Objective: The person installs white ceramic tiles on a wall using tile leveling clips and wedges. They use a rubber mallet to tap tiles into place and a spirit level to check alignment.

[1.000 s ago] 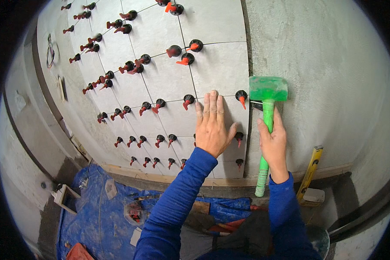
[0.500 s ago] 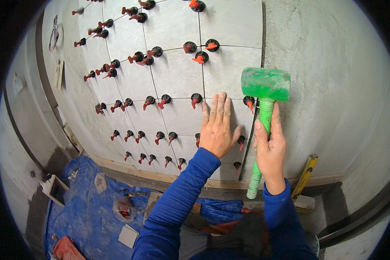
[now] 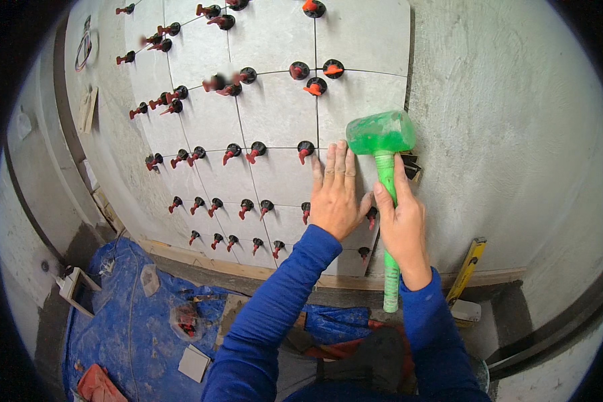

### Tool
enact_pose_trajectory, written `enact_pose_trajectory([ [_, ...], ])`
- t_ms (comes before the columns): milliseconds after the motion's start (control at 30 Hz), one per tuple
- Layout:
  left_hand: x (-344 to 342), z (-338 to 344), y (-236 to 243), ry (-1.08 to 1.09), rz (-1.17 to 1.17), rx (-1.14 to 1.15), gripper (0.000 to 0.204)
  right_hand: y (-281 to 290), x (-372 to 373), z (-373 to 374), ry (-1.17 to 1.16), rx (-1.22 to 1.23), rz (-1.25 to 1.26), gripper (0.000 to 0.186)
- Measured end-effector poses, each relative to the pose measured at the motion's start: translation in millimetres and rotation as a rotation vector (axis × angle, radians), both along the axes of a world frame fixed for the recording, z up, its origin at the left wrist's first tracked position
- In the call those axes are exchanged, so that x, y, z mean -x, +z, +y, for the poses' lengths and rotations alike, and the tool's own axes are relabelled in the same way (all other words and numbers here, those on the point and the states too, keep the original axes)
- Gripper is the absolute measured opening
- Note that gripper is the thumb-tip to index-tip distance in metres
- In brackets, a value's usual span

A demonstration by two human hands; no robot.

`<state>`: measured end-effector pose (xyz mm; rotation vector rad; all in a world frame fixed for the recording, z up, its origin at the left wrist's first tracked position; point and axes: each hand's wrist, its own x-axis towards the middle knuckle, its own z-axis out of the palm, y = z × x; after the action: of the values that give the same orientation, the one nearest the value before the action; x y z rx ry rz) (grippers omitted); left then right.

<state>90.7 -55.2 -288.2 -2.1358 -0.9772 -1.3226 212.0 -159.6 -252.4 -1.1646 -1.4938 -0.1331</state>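
My right hand (image 3: pixel 405 224) is wrapped round the green handle of a rubber mallet (image 3: pixel 382 132), its head up and its handle end pointing down. The mallet's head stands in front of the right edge of a tiled wall (image 3: pixel 275 107), just right of my left fingertips; whether it touches the tile I cannot tell. My left hand (image 3: pixel 337 204) lies flat on a grey tile, fingers stretched upward. Black and red levelling clips (image 3: pixel 305 151) stick out along the tile joints, some with orange handles (image 3: pixel 333 68). The mallet hides part of the joint there.
Bare grey plaster (image 3: pixel 502 147) continues right of the tiles. A yellow spirit level (image 3: pixel 467 268) leans at the wall's foot. Blue tarpaulin (image 3: pixel 141 321) covers the floor at left, with a small tile piece (image 3: pixel 194 363), a plastic bag of red parts (image 3: pixel 186 320) and an orange cloth (image 3: pixel 102 384).
The mallet has moved left with my right hand, from the plaster side to over the tile edge, and its head has tilted. My left hand stays pressed on the tile.
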Motion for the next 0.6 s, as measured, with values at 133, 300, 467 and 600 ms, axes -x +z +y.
enact_pose_trajectory([
  [133, -1, 3, -3, 0.047, 0.019, -0.008, 0.091, -5, 19, -3, 0.037, -0.143, 0.024, 0.062],
  [300, 3, 5, -2, 0.089, 0.046, -0.048, 0.075, -2, 28, 24, -0.039, -0.182, -0.082, 0.061],
  [467, 2, -6, -4, 0.155, 0.014, -0.081, 0.07, -3, 22, 33, -0.067, -0.17, -0.147, 0.062],
  [600, 0, -10, -6, 0.222, -0.028, -0.037, 0.072, -5, 24, 32, -0.103, -0.199, -0.162, 0.062],
])
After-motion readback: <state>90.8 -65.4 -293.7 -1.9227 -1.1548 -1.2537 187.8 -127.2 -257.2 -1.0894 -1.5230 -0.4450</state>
